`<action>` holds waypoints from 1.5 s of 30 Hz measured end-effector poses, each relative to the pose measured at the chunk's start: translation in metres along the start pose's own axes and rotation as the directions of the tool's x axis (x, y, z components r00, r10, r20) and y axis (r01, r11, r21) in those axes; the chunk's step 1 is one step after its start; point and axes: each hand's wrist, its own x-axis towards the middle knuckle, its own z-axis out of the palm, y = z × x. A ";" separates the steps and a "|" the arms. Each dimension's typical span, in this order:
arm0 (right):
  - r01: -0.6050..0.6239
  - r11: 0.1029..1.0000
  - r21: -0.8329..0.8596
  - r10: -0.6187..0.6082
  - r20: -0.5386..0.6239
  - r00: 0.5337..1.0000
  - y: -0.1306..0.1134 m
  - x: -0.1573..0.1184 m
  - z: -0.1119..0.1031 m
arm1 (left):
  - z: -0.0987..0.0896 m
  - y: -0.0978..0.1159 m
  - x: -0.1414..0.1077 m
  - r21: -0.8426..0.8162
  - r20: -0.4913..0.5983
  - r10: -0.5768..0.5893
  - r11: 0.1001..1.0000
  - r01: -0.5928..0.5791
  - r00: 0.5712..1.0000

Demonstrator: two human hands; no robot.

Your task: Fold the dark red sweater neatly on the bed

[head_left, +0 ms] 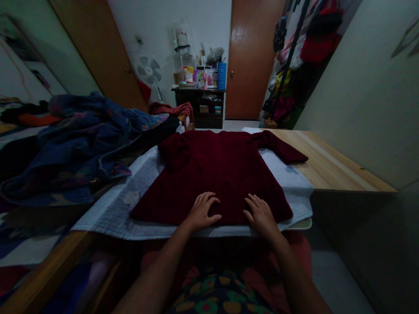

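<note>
A dark red long-sleeved top (222, 170) lies spread out in front of me, its wide hem toward my body. Its right sleeve stretches out over the wooden board, while the left sleeve is bunched near the shoulder. My left hand (203, 211) rests on the lower part of the top, left of the middle, fingers apart and holding nothing. On the right side of the hem lies my right hand (260, 213), also with loosely spread fingers and nothing in them. Beneath the top is a light blue-white quilted cloth (121, 222) covering the table.
Rumpled denim clothing (81, 135) is heaped at the left. A light wooden board (330, 161) extends to the right wall. Farther back stand a white fan (149, 69), a dark cabinet (199, 107) with goods on top, and a brown door (250, 61). Clothes and bags hang at the right.
</note>
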 end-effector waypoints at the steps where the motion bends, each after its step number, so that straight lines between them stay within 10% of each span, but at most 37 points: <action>1: -0.009 1.000 0.029 0.010 -0.022 1.000 0.002 0.000 -0.003 | 0.000 0.000 0.000 0.003 0.001 -0.003 1.000 0.003 1.000; 11: -0.349 0.935 0.060 0.339 -0.442 0.831 0.050 0.001 -0.043 | -0.002 0.028 0.024 0.197 -0.005 -0.083 0.977 0.082 0.997; 18: -0.562 0.781 0.274 0.593 -0.042 0.804 0.074 0.007 -0.054 | 0.029 0.037 0.040 0.262 0.039 -0.044 0.964 0.032 0.998; 27: -0.462 0.449 0.765 0.483 0.227 0.846 0.082 0.009 -0.074 | 0.032 0.029 0.037 0.300 0.080 -0.050 0.954 0.024 0.996; 35: -0.442 0.569 0.694 0.593 0.026 0.805 0.096 0.012 -0.076 | 0.032 0.029 0.037 0.305 0.085 -0.048 0.952 0.020 0.995; 45: -0.551 0.582 0.597 0.582 0.167 0.796 0.108 -0.001 -0.082 | 0.033 0.027 0.036 0.312 0.092 -0.046 0.950 0.015 0.995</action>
